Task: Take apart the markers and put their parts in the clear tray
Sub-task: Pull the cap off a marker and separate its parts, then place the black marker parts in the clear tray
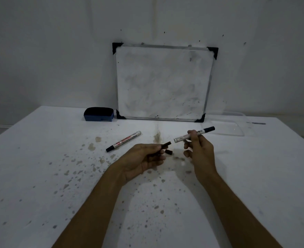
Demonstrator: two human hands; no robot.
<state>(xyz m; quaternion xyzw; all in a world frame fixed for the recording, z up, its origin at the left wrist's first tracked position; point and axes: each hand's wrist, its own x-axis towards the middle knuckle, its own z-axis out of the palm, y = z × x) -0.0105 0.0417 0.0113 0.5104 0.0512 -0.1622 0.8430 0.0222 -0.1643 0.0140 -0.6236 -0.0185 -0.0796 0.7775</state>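
My right hand (199, 147) grips a white marker barrel (180, 138) with a black cap at its far end, held a little above the table. Its near end is open. My left hand (144, 158) pinches a short dark piece (166, 144) pulled from that end, a small gap from the barrel. A second small dark piece (168, 152) sits just below, beside my left fingers. Another whole marker (123, 141) lies on the table to the left. The clear tray (237, 128) stands at the back right, behind my right hand.
A small whiteboard (162, 83) leans on the wall at the back. A blue eraser (99, 114) sits left of it. The white table (40, 176) is speckled with stains; its right edge runs past the tray.
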